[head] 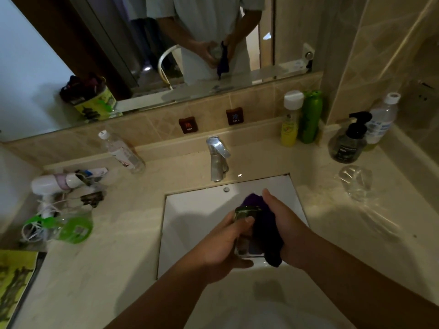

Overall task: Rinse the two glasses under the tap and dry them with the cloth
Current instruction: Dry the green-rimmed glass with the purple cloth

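**Drying first glass over the sink**

While holding the glass (247, 231) over the sink (190, 224), just in front of the tap (217, 160): left hand (225, 243) curling round the glass wall, right hand (285, 224) gripping the dark cloth (266, 233) and pressing it against and into the rim. Judging rinsing of this glass done, drying under way. Second glass (356, 181) standing well right of the tap, apparently waiting. Right fingers mostly hidden behind cloth; wetness impossible to make out.
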